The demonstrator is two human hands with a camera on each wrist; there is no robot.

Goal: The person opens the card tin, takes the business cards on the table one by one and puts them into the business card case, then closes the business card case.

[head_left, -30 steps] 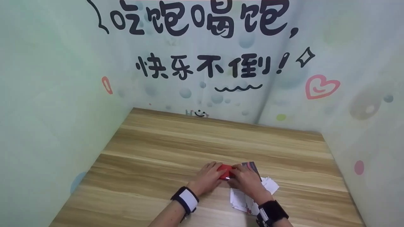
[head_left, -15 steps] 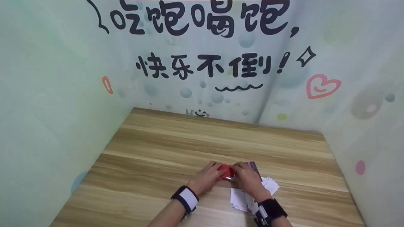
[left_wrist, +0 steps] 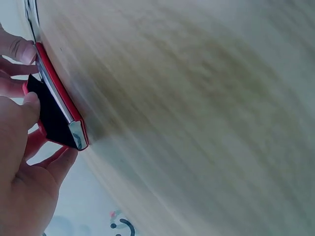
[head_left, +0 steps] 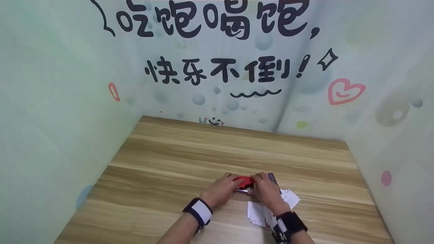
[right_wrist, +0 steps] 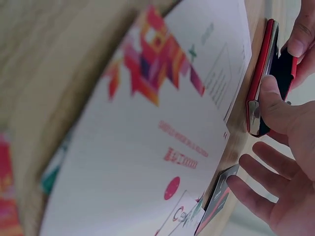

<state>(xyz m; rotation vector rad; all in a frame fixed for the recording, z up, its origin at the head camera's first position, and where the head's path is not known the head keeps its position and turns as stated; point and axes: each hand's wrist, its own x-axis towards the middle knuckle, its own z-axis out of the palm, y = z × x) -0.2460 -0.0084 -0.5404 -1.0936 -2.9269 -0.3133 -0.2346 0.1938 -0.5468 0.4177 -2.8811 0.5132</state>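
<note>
The left hand's grip (head_left: 218, 190) holds the left side of the red case (head_left: 244, 182), its thumb on the black inside of the lifted flap (left_wrist: 51, 113). The right hand's grip (head_left: 268, 191) pinches the right side of the red case. The case shows shiny silver ends (left_wrist: 78, 133) and is low at the wooden desk (head_left: 190, 152). Just right of the case is a dark card (head_left: 274, 180), partly hidden by the hand. Nearer the person than the case, and to its right, white cards (head_left: 256, 214) lie in a messy pile. Well behind the case, a pale wall (head_left: 291, 112) has big black writing (head_left: 225, 73).
</note>
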